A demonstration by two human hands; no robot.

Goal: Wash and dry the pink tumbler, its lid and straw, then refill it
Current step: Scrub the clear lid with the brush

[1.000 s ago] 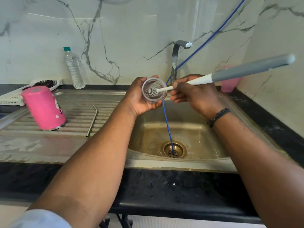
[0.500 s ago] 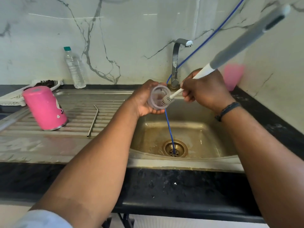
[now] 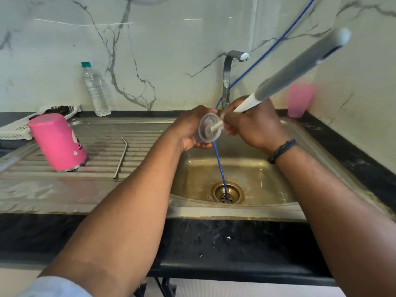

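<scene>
**Brush handle swung higher, lid turned flatter to camera**

Since a second ago: handle raised from near-level to steep up-right; lid tipped to show its face.

Left hand (image 3: 188, 131) fingers curled round clear lid (image 3: 209, 130), held over sink (image 3: 300, 142). Right hand (image 3: 252, 125) fingers wrapped tight on bottle brush (image 3: 295, 71), bristle tip pressed against lid face. Blue hose (image 3: 219, 166) hanging behind lid into drain.

Pink tumbler (image 3: 57, 142) upside down on drainboard (image 3: 102, 185), tilted. Metal straw (image 3: 121, 157) lying just right of it, apart. Water bottle (image 3: 95, 91) upright against wall. Pink cup (image 3: 300, 99) on dark desk (image 3: 353, 151), right of tap (image 3: 228, 76).
</scene>
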